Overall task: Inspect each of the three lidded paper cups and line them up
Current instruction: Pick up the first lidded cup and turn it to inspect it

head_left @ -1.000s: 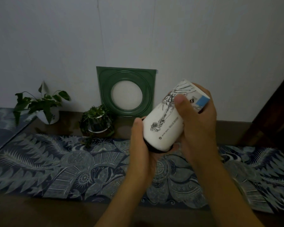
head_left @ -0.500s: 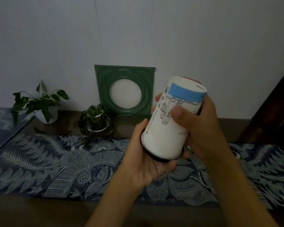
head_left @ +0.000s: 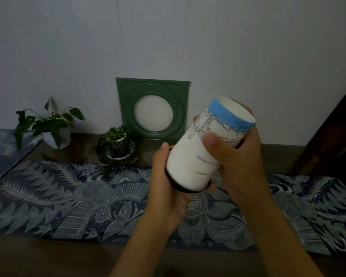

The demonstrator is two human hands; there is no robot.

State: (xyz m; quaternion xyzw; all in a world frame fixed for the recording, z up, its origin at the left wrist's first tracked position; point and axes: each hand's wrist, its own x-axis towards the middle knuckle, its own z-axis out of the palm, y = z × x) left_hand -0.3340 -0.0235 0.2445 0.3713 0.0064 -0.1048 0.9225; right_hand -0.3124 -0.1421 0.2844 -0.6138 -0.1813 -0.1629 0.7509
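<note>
Bench (head_left: 38, 254), dark wood, under a blue patterned runner (head_left: 58, 198). Green square frame (head_left: 152, 108) against the wall; two potted plants (head_left: 48, 126) (head_left: 116, 146). Paper cup (head_left: 198, 156), white with blue band, held inverted and tilted above the runner. Right hand (head_left: 236, 154) wraps its side; left hand (head_left: 168, 186) cups the black-lidded end.

Left hand (head_left: 168, 188) cupped palm-up with curled fingers, right hand (head_left: 236, 156) wrapped round, thumb forward, both raised.

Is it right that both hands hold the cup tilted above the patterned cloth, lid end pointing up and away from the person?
Not quite. The head view shows both hands holding the cup tilted above the cloth, but the black lid points down toward the person.
</note>
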